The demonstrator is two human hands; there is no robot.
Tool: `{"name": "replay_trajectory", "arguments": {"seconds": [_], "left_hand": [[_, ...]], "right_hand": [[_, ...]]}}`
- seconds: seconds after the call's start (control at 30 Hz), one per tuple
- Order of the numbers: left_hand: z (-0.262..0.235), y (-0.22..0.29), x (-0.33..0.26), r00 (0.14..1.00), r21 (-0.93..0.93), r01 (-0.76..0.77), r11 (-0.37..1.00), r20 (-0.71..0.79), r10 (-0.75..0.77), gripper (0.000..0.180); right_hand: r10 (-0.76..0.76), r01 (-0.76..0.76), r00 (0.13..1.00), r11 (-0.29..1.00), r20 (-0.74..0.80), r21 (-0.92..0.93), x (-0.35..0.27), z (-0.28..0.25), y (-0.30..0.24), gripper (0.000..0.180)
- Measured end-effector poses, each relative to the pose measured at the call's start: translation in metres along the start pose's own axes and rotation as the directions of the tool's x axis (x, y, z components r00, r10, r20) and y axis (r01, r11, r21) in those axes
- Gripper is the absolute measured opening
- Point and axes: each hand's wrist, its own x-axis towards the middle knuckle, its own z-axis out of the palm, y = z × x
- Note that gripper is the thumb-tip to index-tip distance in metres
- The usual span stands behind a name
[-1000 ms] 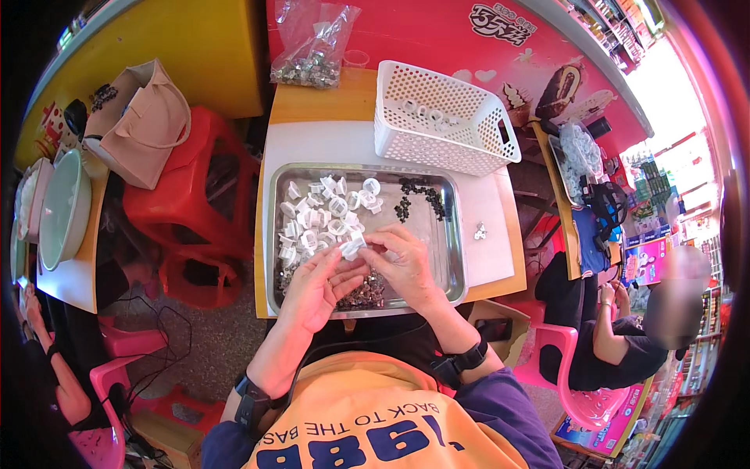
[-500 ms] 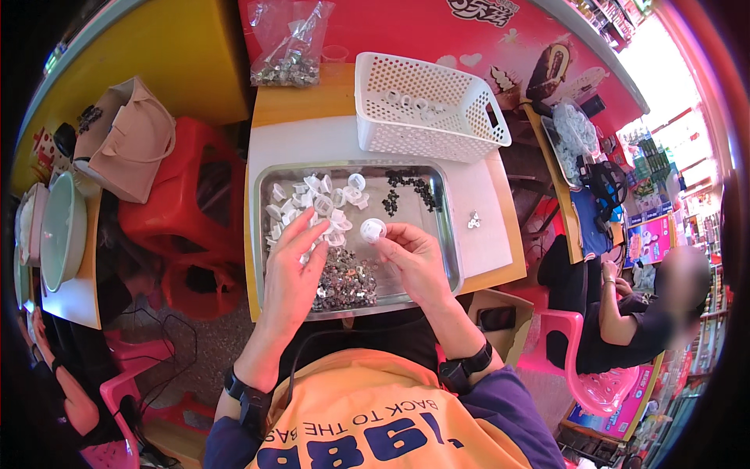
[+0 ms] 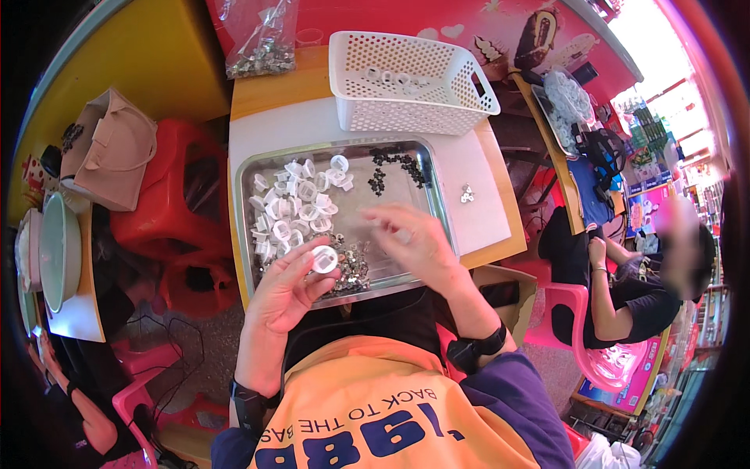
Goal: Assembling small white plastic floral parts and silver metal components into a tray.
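My left hand [image 3: 285, 293] pinches a round white plastic piece [image 3: 325, 259] with a slot-like opening in its middle, over the near left of a metal tray [image 3: 391, 275]. My right hand [image 3: 416, 244] hovers over the tray's middle, its fingers smeared by motion, so what it holds, if anything, cannot be made out. A heap of similar white plastic pieces [image 3: 293, 199] fills the tray's left side. Small shiny metal parts [image 3: 353, 270] lie piled at the near edge, partly behind my left hand. Small black parts [image 3: 402, 168] are scattered in the far right corner.
Behind the tray stands a white perforated basket [image 3: 414, 117] with a few white pieces inside. A clear bag of metal parts [image 3: 262, 59] sits at the far left of the table. A small silvery part [image 3: 467, 193] rests right of the tray. Another person [image 3: 613, 289] sits at the right.
The white round piece has passed from my right hand to my left, which has come down nearer the metal parts. My right hand is now empty of that piece and moving. The whole view has shifted slightly.
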Motion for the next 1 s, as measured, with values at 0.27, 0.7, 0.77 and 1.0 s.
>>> {"name": "replay_trajectory", "arguments": {"seconds": [0.27, 0.7, 0.77, 1.0], "left_hand": [[-0.011, -0.006, -0.008, 0.992, 0.14, -0.102, 0.985, -0.062, 0.112, 0.041], [-0.005, -0.01, -0.009, 0.992, 0.021, -0.11, 0.994, -0.054, 0.111, 0.029], [-0.005, -0.011, -0.007, 0.994, -0.002, -0.093, 0.996, -0.051, 0.093, 0.029], [0.0, -0.014, -0.008, 0.994, -0.03, -0.093, 0.995, -0.067, 0.091, 0.028]], "right_hand": [[-0.093, 0.143, 0.98, 0.942, 0.174, -0.304, -0.009, 0.003, 0.059, 0.015], [-0.168, 0.254, 0.951, 0.902, 0.258, -0.35, -0.009, 0.016, 0.055, 0.012], [0.15, -0.131, 0.98, 0.981, 0.129, -0.146, -0.012, 0.014, 0.046, 0.012], [0.38, -0.364, 0.919, 0.715, 0.106, 0.596, -0.018, 0.018, 0.039, 0.011]]}}
